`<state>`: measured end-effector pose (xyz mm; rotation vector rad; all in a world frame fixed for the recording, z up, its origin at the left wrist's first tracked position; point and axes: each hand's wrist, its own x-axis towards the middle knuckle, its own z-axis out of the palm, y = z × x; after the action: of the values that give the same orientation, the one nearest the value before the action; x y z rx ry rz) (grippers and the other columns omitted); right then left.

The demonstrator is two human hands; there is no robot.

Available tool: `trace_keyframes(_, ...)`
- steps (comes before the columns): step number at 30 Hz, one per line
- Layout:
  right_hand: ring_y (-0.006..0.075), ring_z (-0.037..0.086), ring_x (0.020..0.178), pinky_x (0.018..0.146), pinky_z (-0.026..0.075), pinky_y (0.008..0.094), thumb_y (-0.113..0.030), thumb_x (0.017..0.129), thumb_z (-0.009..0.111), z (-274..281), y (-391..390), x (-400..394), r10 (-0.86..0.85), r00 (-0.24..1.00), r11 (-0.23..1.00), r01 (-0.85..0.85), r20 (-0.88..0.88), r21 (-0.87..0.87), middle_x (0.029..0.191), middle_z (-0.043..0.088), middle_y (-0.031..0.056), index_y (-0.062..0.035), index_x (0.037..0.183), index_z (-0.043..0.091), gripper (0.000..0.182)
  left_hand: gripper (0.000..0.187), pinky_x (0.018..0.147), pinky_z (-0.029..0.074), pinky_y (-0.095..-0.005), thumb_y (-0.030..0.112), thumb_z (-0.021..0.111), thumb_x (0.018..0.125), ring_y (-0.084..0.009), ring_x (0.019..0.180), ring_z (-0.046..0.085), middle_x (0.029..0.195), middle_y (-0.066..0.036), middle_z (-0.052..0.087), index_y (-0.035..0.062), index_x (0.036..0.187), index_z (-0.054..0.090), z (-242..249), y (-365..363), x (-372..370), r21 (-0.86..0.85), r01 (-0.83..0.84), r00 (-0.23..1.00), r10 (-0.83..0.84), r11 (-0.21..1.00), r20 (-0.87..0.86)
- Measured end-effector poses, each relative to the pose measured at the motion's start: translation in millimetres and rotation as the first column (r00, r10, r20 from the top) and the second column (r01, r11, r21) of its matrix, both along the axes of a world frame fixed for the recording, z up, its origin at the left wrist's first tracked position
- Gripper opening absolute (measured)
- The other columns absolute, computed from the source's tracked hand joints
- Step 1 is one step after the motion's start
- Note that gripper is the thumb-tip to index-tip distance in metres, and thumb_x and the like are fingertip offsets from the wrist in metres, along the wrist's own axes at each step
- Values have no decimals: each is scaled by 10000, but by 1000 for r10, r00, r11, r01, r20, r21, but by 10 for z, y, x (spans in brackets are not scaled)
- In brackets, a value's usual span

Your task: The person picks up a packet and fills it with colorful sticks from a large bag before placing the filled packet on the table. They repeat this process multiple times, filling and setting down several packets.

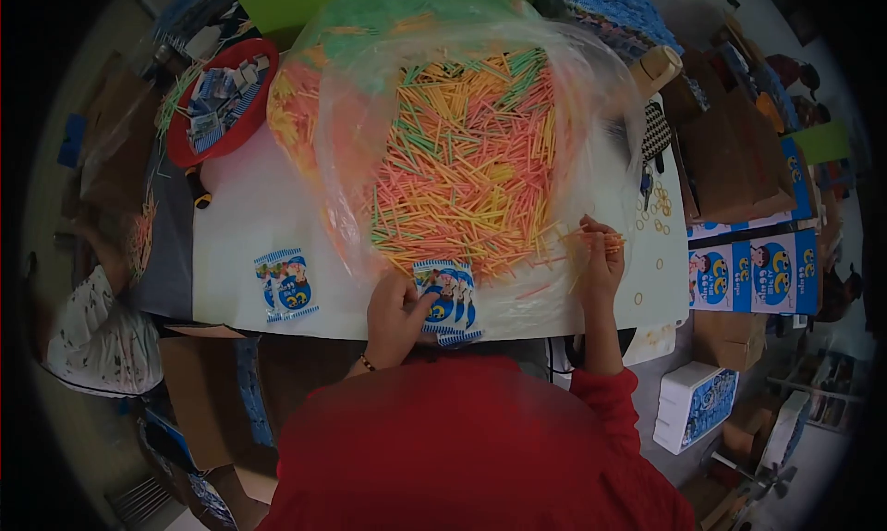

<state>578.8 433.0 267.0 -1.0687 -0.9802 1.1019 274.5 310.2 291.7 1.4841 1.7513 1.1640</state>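
My left hand (394, 317) is closed on a small stack of blue-and-white printed packets (447, 295) at the table's front edge. To the right, my right hand (601, 256) pinches a few thin coloured sticks near the plastic's edge. Between and beyond my hands lies a large clear plastic bag (356, 152), opened wide and full of pink, yellow, orange and green sticks (467, 161). Another group of printed packets (285, 285) lies flat on the white table (231, 231), left of my left hand.
A red basin (222, 143) with packets stands at the back left, a yellow-black tool (199, 189) beside it. Rubber bands (659, 212) lie at the right. Cardboard boxes (735, 152) and printed cartons (753, 277) stand further right. Another person (106, 332) is at the left.
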Motion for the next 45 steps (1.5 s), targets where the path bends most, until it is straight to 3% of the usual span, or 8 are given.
trace_keyframes(5,188,560,1110,1001,389,302,-136,990,484,-96,-15,136,8,946,1000,-7,325,-7,1184,611,154,-4,1068,574,178,172,623,424,-363,61,714,768,-295,711,525,755,-133,528,4,820,561,17,58,-64,137,21,998,-13,990,-59)
trace_keyframes(10,160,569,1066,961,410,294,-130,1000,463,268,-30,79,-66,990,998,64,123,18,1146,626,118,-21,1062,571,165,112,692,488,-317,11,665,822,-238,802,604,919,-106,645,-14,920,618,57,79,-99,291,38,989,5,956,-145)
trace_keyframes(15,185,560,1098,992,392,309,-121,1001,443,223,-83,-115,-3,971,1000,8,239,-20,1121,620,135,-19,1049,558,161,142,764,529,-246,92,580,944,-96,876,639,1013,-50,673,-7,1042,611,323,161,-2,-65,11,568,47,998,822)
trace_keyframes(21,223,549,1152,1009,391,329,-129,1007,431,-11,-152,-62,55,914,998,-67,401,15,1134,614,148,-24,1070,544,166,236,811,522,-263,130,510,985,-112,918,644,1044,-61,674,-7,1156,596,146,153,-87,-179,137,306,130,974,943)
trace_keyframes(29,273,540,1190,1049,368,383,-224,1027,401,812,-353,-697,345,883,935,-354,-317,32,1212,591,195,-69,1058,502,188,153,769,531,-242,28,585,920,-106,855,654,957,-69,703,-35,1028,673,183,104,12,-51,212,505,-65,976,861)
trace_keyframes(39,312,433,1315,1099,289,466,-286,1015,426,1026,-461,-1389,615,761,789,-594,-209,158,1202,613,205,-109,1000,496,191,184,766,518,-213,4,630,886,-80,858,644,949,-65,708,-26,1062,679,277,45,5,-44,235,669,-129,971,732)
trace_keyframes(41,283,210,1433,1157,86,471,-256,1030,371,1023,-455,-1425,700,675,712,-683,-231,164,1169,636,185,-91,1019,487,203,198,777,516,-217,0,626,887,-84,870,644,960,-67,707,-27,1078,673,267,33,10,-29,251,665,-151,967,731)
trace_keyframes(45,299,312,1396,1138,195,483,-263,1024,392,965,-436,-1456,701,709,712,-689,-74,140,1168,634,191,-106,996,499,192,221,803,515,-229,-15,612,889,-96,891,644,986,-73,704,-35,1104,659,262,17,16,17,245,683,-185,969,707)
